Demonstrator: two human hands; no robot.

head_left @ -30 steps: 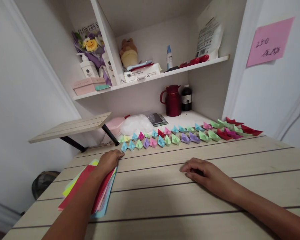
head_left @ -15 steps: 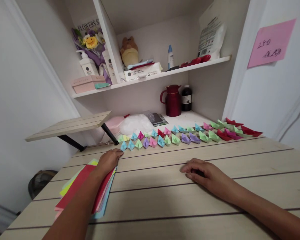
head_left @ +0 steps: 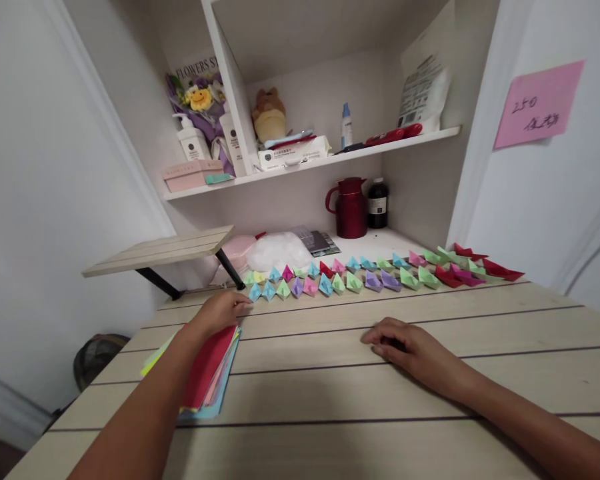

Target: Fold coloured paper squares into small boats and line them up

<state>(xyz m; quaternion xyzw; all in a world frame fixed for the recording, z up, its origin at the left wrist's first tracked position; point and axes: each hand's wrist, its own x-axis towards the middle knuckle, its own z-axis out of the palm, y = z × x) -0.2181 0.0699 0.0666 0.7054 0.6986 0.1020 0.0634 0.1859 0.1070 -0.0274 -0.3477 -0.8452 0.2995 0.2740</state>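
My left hand (head_left: 221, 312) rests on the far end of a stack of coloured paper sheets (head_left: 211, 373), red on top, its fingers together and stretched forward toward the nearest blue paper boat (head_left: 255, 292). My right hand (head_left: 409, 348) lies palm down on the wooden table (head_left: 330, 400), its fingers loosely curled and nothing visible in them. Two rows of small folded paper boats (head_left: 360, 279) in blue, green, pink, purple and red run along the table's far edge.
A small raised wooden shelf (head_left: 165, 251) on black legs stands at the far left. Behind the boats are a red jug (head_left: 351, 208), a dark bottle (head_left: 378, 203) and a white plastic bag (head_left: 278, 251). A wall shelf (head_left: 315, 162) above holds bottles and boxes. A pink note (head_left: 539, 104) hangs on the right wall.
The view has shifted slightly, so everything sits a little more to the right and lower. Both hands stay where they were on the paper stack and the table.
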